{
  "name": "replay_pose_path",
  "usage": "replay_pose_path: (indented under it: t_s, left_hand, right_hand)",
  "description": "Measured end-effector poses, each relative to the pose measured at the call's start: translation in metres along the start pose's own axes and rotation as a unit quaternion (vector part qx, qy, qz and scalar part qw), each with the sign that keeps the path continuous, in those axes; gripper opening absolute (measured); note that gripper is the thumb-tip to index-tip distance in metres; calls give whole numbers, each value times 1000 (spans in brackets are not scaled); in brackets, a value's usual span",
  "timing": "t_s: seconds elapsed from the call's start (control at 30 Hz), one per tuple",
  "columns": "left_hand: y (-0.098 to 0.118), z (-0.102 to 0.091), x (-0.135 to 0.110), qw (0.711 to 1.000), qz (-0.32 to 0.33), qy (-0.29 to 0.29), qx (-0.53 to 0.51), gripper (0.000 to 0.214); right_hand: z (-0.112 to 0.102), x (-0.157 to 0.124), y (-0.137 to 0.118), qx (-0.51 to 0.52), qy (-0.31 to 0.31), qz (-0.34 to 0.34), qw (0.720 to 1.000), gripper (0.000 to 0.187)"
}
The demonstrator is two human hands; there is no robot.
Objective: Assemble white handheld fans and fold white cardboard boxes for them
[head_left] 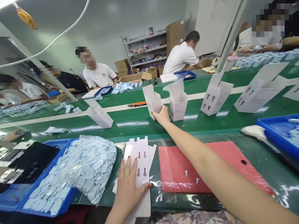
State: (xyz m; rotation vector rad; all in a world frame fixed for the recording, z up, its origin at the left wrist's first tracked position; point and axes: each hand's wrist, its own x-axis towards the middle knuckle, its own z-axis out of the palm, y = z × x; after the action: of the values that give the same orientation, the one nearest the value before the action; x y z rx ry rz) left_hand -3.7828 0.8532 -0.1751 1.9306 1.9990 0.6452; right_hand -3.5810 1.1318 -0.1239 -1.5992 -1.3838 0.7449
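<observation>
Just above the middle of the frame, the right hand (163, 115) pinches the lower part of a white carton (151, 99), so near its neighbouring carton (178, 107) that, I'd say, a sideways nudge could topple these light card boxes. At lower centre the left hand (128, 185) lies spread on a flat, thin card blank (142, 163), which uneven pressure might crease; left of it bulges a glossy, crinkled plastic bag (98, 158) of rounded pale-blue pieces.

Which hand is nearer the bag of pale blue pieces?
Left. The left hand rests on a flat white carton just beside the bag; the right hand is farther away, holding an open white box at the green belt.
</observation>
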Motion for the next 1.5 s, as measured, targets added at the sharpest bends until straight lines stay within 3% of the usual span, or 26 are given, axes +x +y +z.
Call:
replay_pose_path:
  t_s: [0.13,0.27,0.37,0.5,0.63,0.77,0.87,0.97,1.07,1.17,1.33,1.43,1.5]
  left_hand:
    - [-12,8,-5,997,-50,-13,66,86]
    - [-13,4,2,999,-30,25,36,86]
    - [-8,0,7,999,3,48,16,90]
    - [-7,-5,12,995,45,82,-30,84]
    - [-8,-14,20,980,-1,119,-159,77]
    - [14,-27,28,957,-47,54,-281,62]
    - [38,-36,29,960,-10,54,-275,54]
    - [53,-43,27,970,52,46,-235,51]
    - [58,-46,26,969,80,-8,-233,46]
    - [62,-46,23,965,95,-70,-235,37]
    - [78,-41,14,936,155,-224,-224,36]
    - [87,-37,8,904,189,-321,-210,45]
    - [92,-34,3,865,209,-405,-209,59]
  right_hand:
    - [-3,-18,24,-39,-36,22,998,84]
    - [-7,-53,39,-58,-166,-6,984,47]
    - [-4,-76,37,-56,-245,-42,967,27]
    - [-8,-88,26,-27,-278,-52,959,29]
    - [-41,-104,22,42,-319,-45,946,32]
    - [-91,-137,27,167,-317,-55,932,35]
    - [-125,-157,33,291,-297,-52,908,44]
    - [-146,-172,39,295,-338,-13,894,43]
    - [-156,-188,51,269,-372,60,886,35]
    - [-161,-209,66,281,-411,112,860,32]
    - [-169,-242,81,264,-516,70,812,33]
    - [-173,-253,86,225,-503,53,833,37]
    - [-174,-256,91,205,-481,38,852,40]
